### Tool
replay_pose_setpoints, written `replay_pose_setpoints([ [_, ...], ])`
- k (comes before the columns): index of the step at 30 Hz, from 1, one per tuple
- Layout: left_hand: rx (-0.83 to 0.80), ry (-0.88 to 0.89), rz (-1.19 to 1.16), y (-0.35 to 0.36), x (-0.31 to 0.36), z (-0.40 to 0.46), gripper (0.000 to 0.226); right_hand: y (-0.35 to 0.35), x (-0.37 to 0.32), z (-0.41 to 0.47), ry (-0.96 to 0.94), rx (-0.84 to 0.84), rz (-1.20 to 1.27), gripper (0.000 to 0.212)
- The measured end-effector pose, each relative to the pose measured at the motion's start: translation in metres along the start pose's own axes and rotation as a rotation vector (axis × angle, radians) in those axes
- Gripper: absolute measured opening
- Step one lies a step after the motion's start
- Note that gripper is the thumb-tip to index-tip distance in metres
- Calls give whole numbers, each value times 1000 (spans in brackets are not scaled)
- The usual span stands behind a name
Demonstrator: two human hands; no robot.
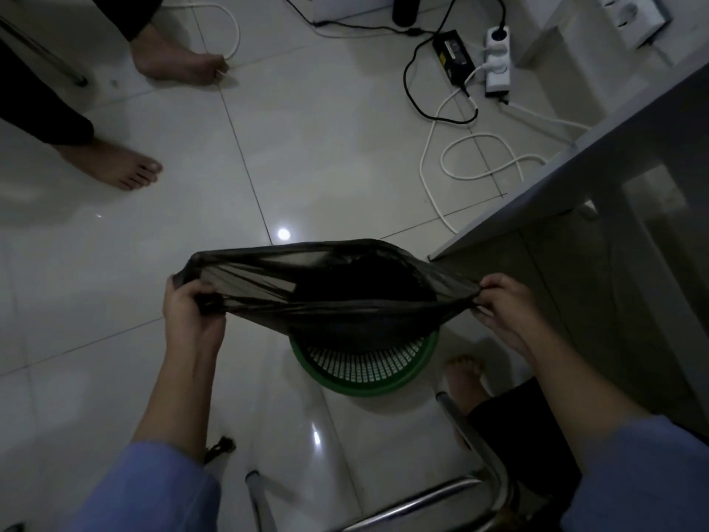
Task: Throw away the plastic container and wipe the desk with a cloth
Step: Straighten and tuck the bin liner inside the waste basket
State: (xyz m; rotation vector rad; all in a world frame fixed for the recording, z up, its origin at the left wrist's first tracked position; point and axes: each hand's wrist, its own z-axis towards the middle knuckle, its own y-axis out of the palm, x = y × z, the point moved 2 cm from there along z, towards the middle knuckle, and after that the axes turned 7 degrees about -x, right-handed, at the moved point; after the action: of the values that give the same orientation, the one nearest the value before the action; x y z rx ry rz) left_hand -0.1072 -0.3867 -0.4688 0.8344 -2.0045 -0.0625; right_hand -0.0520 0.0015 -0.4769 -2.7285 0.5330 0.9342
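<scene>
The left hand grips one side of the black bag with curled fingers. The right hand pinches the other side. The bag is stretched wide between the fingers, over the green basket on the floor. No writing can be read. The plastic container cannot be seen.

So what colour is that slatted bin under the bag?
Green: the bin shows clearest in the head view, below the black bag.
</scene>
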Motion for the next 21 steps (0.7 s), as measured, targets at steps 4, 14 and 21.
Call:
replay_pose_setpoints([
  [4, -91, -55, -121, -10, 8, 4, 45, 5, -7, -4, -1, -8, 82, 38],
  [14, -115, -23, 59, 6, 16, 8, 30, 16, -21, -21, -210, -59, -411, 22],
  [21, -54, 105, 242, 11, 23, 11, 39, 14, -26, -29, -328, -258, -959, 12],
])
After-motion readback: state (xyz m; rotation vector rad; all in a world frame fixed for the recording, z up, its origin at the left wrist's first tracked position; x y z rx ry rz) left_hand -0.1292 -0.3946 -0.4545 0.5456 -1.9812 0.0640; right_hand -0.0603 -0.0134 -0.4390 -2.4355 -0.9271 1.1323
